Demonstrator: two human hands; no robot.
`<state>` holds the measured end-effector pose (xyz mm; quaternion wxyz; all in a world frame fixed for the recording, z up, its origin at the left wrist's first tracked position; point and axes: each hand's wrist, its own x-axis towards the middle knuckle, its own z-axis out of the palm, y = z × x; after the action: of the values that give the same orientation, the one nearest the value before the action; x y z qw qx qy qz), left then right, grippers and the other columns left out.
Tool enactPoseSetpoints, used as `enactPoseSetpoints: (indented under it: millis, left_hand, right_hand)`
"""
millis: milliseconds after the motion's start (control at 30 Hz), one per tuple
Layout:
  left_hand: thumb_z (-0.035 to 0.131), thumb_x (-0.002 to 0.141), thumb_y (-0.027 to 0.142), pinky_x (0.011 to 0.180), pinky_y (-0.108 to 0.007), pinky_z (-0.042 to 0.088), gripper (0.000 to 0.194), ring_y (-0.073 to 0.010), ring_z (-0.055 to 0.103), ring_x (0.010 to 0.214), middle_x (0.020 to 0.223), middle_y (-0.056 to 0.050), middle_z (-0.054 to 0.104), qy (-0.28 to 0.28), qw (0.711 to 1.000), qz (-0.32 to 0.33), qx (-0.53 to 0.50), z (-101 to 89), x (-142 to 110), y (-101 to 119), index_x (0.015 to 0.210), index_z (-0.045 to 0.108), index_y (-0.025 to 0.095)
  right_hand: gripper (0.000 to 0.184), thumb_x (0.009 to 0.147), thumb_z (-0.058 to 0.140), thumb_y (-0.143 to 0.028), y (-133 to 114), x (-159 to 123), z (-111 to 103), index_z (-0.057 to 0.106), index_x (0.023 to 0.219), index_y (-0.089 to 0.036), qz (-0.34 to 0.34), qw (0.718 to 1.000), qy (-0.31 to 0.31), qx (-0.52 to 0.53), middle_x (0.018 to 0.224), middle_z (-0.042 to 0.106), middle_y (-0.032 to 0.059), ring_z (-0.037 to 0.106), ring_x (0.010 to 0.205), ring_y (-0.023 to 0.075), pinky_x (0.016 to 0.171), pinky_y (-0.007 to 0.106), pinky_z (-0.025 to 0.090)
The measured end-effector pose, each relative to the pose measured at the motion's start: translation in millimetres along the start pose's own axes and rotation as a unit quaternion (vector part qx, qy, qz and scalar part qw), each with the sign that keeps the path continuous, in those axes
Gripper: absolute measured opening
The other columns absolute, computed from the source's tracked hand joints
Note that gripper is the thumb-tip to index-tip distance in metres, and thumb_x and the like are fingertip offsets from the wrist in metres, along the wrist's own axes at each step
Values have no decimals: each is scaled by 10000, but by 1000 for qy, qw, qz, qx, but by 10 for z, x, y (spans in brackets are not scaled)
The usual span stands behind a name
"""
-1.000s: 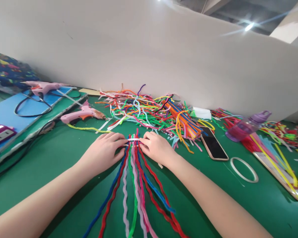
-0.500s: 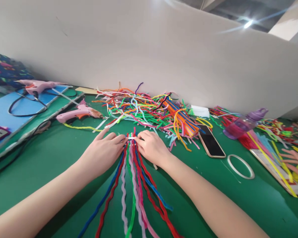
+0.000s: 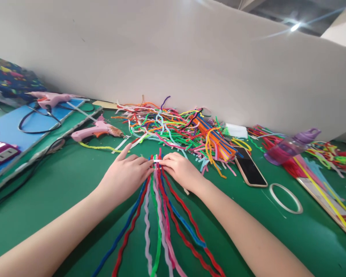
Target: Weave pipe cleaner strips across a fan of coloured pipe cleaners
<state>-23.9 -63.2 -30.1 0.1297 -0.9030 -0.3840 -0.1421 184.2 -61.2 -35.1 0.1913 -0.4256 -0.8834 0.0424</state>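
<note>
Several wavy pipe cleaners (image 3: 147, 215) in blue, red, lilac, green and pink lie side by side, fanning out toward me from a gathered top end. Across that top runs a short white strip (image 3: 157, 161). At its left end, my left hand (image 3: 129, 171) pinches with thumb and fingers, the index finger raised. My right hand (image 3: 180, 171) is closed at the strip's right end, fingertips against the outer pipe cleaners. The short tips stick out just beyond the strip. How the strip is fixed underneath is hidden by my fingers.
A tangled heap of pipe cleaners (image 3: 173, 127) lies at the back. To the left are two pink glue guns (image 3: 89, 132) (image 3: 50, 99) and a power strip (image 3: 2, 154). Rightward lie a phone (image 3: 251, 169), a white ring-shaped roll (image 3: 285, 198) and a purple bottle (image 3: 288, 148).
The view has shifted slightly, moving everything a little right in the picture. Both hands keep their hold at the strip. Another person's hand at the right edge has gone out of view.
</note>
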Motion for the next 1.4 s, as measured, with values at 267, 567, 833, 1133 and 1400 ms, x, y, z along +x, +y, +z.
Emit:
enactPoseSetpoints:
  millis: [267,567,833,1133,1400]
  left_hand:
    - [481,927,314,954,-416,396,248,-233,626,881,851,-72,665,-77,996,15,41,-41,185,60,961,675,163]
    - [564,852,180,826,-308,470,158,-221,611,979,1002,-71,657,-161,979,-25,-120,-48,398,4,900,714,171]
    - [524,870,176,871,-335,465,193,-223,606,964,985,-72,666,-148,978,-46,-141,-2,360,18,859,716,177]
    - [494,893,197,839,-311,471,217,-208,604,923,918,-59,673,-121,980,-77,-139,11,327,78,788,682,171]
    - [435,914,226,808,-320,476,237,-223,606,938,909,-64,663,-108,987,-75,-91,52,287,108,898,665,173]
  right_hand:
    - [114,885,566,-132,56,-45,32,661,945,-151,-12,998,37,55,961,677,78,588,964,181,885,319,486]
    - [47,872,574,-130,70,-64,45,617,884,-143,-22,997,56,46,930,673,90,592,927,196,851,328,491]
    - [75,877,566,-118,76,-36,30,626,860,-158,-37,998,35,28,939,668,66,579,925,178,862,308,473]
    - [70,866,574,-99,78,-26,15,620,856,-150,-47,998,29,34,937,665,67,571,921,174,864,296,468]
    - [80,869,548,-91,56,-35,37,599,848,-149,-28,997,43,51,918,662,80,572,909,186,844,308,473]
